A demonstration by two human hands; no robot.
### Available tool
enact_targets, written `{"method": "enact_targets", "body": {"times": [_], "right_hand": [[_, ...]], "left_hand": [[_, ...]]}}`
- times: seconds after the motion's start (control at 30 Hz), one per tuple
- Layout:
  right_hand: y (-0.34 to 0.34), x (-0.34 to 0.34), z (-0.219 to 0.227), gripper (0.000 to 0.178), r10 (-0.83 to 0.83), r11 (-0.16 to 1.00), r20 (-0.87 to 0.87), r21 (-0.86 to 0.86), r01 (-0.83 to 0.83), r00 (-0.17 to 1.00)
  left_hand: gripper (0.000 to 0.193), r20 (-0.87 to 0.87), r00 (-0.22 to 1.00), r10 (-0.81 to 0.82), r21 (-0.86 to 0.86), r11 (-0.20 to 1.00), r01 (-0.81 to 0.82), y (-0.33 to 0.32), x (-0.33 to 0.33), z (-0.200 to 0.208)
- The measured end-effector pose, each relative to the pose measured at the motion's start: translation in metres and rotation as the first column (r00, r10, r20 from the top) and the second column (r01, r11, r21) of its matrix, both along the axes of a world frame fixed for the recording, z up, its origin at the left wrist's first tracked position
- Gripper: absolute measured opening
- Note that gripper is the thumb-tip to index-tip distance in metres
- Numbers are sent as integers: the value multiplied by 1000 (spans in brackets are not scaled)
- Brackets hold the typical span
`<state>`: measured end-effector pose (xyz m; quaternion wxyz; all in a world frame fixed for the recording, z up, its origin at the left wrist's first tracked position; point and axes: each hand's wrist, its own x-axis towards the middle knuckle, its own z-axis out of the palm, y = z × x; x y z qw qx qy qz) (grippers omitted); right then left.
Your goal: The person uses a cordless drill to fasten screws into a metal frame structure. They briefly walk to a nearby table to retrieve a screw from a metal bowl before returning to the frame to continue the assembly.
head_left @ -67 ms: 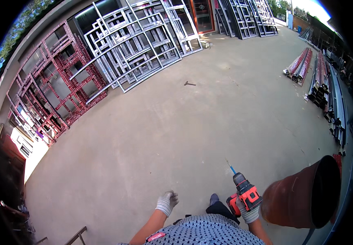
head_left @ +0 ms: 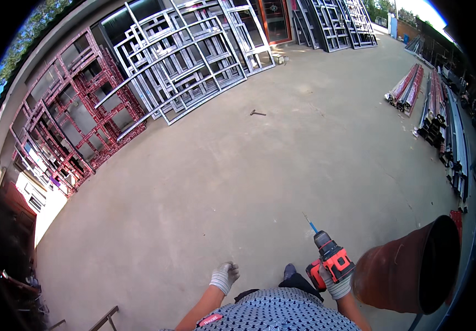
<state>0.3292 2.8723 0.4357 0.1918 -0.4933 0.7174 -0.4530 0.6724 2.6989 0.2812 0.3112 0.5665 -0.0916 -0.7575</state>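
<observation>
My right hand (head_left: 337, 286), in a light grey work glove, grips a red and black cordless drill (head_left: 334, 260) by its handle. A thin bit with a blue shank (head_left: 311, 225) points forward from the drill's chuck, clear of the ground. My left hand (head_left: 226, 276), gloved in the same way, hangs in front of my body over the concrete. Its fingers are curled in, and whatever they may hold is hidden. To the right of the drill stands a large rusty brown drum (head_left: 389, 270), its dark mouth turned to the right.
A hammer (head_left: 258, 112) lies on the concrete ground (head_left: 221, 165) ahead. Grey metal frames (head_left: 194, 66) and red-wrapped frames (head_left: 92, 105) lean along the building. Bundled metal profiles (head_left: 405, 88) lie at the right. Brown metal bars (head_left: 104, 318) show at the lower left.
The view has shifted very slightly. My left hand sits a touch lower, and the drill stays in my right hand.
</observation>
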Motion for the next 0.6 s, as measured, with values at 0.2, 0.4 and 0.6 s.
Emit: {"method": "enact_targets", "body": {"times": [0.2,0.4,0.6], "right_hand": [[-177,-103,15,20,134,983,-84,-111,-143,987],[-340,-170,-42,17,159,987,49,-14,-159,986],[-500,-214,-60,16,-63,997,384,67,40,921]], "left_hand": [[10,67,961,267,123,954,-273,-96,-8,-26],[17,73,922,380,190,902,-387,-221,-41,-93],[23,60,964,258,76,962,-262,-439,-137,-82]]}}
